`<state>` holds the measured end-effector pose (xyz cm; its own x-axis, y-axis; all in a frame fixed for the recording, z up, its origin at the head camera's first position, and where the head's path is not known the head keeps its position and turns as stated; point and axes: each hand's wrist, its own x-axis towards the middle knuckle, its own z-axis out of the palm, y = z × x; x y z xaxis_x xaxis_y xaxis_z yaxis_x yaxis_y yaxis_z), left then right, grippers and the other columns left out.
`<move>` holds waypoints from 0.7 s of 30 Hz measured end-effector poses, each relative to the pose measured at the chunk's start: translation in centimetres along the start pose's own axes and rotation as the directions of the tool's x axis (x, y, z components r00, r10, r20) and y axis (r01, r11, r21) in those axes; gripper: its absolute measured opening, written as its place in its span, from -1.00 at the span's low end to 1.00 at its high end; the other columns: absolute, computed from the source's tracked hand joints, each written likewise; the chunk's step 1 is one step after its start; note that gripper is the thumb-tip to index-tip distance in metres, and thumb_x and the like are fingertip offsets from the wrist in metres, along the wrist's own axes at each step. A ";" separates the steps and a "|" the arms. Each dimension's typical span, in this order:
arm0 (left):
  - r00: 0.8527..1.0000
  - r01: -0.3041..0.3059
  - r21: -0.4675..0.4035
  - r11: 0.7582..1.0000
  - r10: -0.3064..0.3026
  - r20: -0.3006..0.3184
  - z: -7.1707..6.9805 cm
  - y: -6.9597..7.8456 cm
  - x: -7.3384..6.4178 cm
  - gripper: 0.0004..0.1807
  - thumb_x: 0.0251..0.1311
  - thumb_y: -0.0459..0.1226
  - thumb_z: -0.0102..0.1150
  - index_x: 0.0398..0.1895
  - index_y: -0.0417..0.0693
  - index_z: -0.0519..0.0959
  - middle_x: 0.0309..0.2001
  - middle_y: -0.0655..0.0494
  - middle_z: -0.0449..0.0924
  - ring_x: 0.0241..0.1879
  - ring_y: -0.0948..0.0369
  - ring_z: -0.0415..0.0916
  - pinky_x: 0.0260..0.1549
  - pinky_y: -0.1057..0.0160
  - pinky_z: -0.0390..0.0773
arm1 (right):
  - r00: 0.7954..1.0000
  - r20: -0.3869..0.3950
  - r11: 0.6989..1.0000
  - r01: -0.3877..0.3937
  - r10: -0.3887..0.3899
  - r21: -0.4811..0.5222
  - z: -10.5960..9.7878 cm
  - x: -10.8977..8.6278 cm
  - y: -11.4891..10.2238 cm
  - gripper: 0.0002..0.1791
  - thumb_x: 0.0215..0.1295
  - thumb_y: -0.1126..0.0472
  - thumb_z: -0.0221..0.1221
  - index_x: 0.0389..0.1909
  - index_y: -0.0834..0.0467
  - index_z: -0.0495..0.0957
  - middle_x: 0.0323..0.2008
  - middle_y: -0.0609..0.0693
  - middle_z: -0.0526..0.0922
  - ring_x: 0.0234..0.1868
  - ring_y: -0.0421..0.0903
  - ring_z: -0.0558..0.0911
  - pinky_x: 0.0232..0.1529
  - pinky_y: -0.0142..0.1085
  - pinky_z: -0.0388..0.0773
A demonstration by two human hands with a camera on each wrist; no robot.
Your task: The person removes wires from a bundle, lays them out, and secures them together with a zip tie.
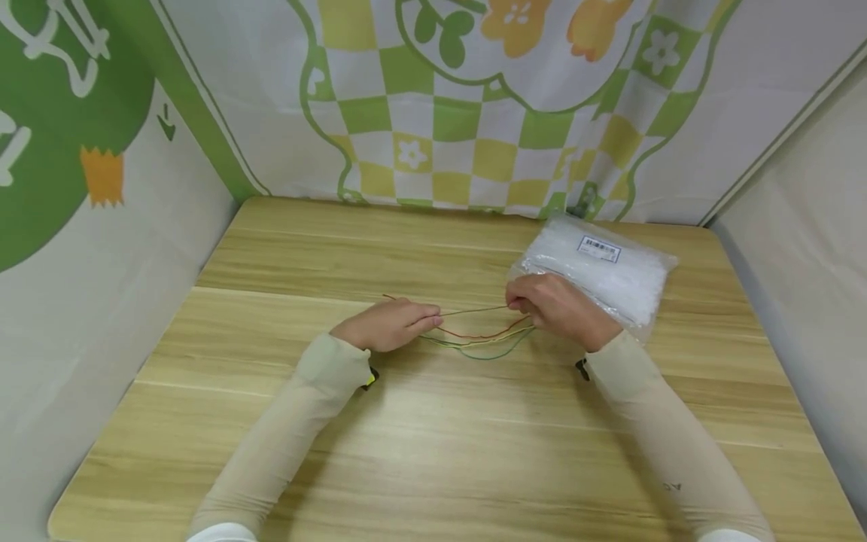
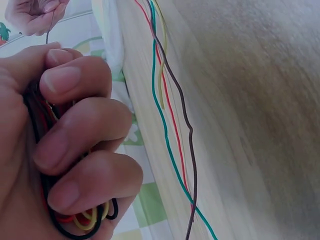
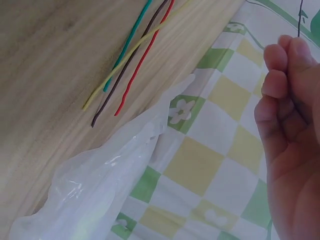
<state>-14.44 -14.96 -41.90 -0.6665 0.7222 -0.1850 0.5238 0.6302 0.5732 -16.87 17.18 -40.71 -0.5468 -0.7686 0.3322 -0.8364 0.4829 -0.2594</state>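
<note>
My left hand [image 1: 389, 325] curls its fingers round a folded bundle of thin wires [image 2: 90, 220], with black, red and yellow loops showing below the fingers in the left wrist view. My right hand [image 1: 558, 310] pinches a dark wire [image 3: 299, 22] between thumb and fingertips. That wire runs nearly straight from one hand to the other. Nearer the body, red [image 1: 467, 336], yellow [image 1: 482, 344] and green [image 1: 484, 357] wires sag in loose curves between the hands. In the right wrist view, green, yellow, brown and red wire ends [image 3: 120, 107] spread apart over the wood.
A clear plastic bag [image 1: 637, 282] of white contents, with a barcode label [image 1: 599, 248], lies at the back right, partly behind the right hand. The wooden table [image 1: 433, 452] meets a patterned curtain [image 1: 454, 165] at the back, with pale cloth on both sides.
</note>
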 end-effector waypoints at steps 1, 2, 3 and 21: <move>1.000 -0.002 -0.004 1.000 0.002 -0.003 0.0 0.0 0.0 -0.63 0.73 -0.09 -0.23 -0.33 -0.01 0.38 -0.52 0.25 0.15 -0.54 0.32 0.05 -0.42 0.31 0.20 | 1.000 -0.004 1.000 0.004 -0.004 -0.002 0.0 0.0 0.0 -0.72 0.24 0.59 0.30 -0.42 0.13 0.60 -0.46 -0.07 0.64 -0.41 -0.22 0.54 -0.29 -0.26 0.56; 1.000 -0.002 -0.006 1.000 0.002 -0.006 0.0 0.0 0.0 -0.63 0.73 -0.10 -0.21 -0.36 0.03 0.35 -0.53 0.26 0.14 -0.56 0.33 0.04 -0.43 0.33 0.17 | 1.000 -0.008 1.000 0.008 -0.008 -0.005 0.0 -0.1 0.0 -0.70 0.22 0.60 0.29 -0.43 0.12 0.59 -0.47 -0.09 0.62 -0.41 -0.22 0.52 -0.30 -0.27 0.55; 1.000 -0.002 -0.006 1.000 0.002 -0.011 0.0 0.0 0.0 -0.63 0.72 -0.10 -0.20 -0.38 0.05 0.32 -0.54 0.27 0.13 -0.57 0.33 0.03 -0.44 0.35 0.15 | 1.000 -0.012 1.000 0.012 -0.012 -0.004 0.0 -0.1 0.0 -0.68 0.21 0.61 0.28 -0.44 0.11 0.58 -0.48 -0.10 0.61 -0.42 -0.23 0.51 -0.30 -0.27 0.54; 0.997 -0.049 -0.030 0.998 0.047 -0.061 0.1 -0.1 -0.2 -0.77 0.69 -0.15 -0.09 0.07 -0.02 0.56 -0.36 0.15 0.53 -0.48 0.34 0.24 -0.33 0.31 0.37 | 1.000 0.013 1.000 0.014 -0.014 -0.021 -0.6 -0.5 -0.2 -0.66 0.12 0.66 0.21 -0.48 0.12 0.57 -0.51 -0.09 0.58 -0.44 -0.21 0.48 -0.31 -0.25 0.52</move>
<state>-14.28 -15.16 -41.93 -0.6718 0.7327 -0.1090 0.5400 0.5851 0.6050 -16.49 17.72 -40.33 -0.5343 -0.7807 0.3240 -0.8448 0.4804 -0.2357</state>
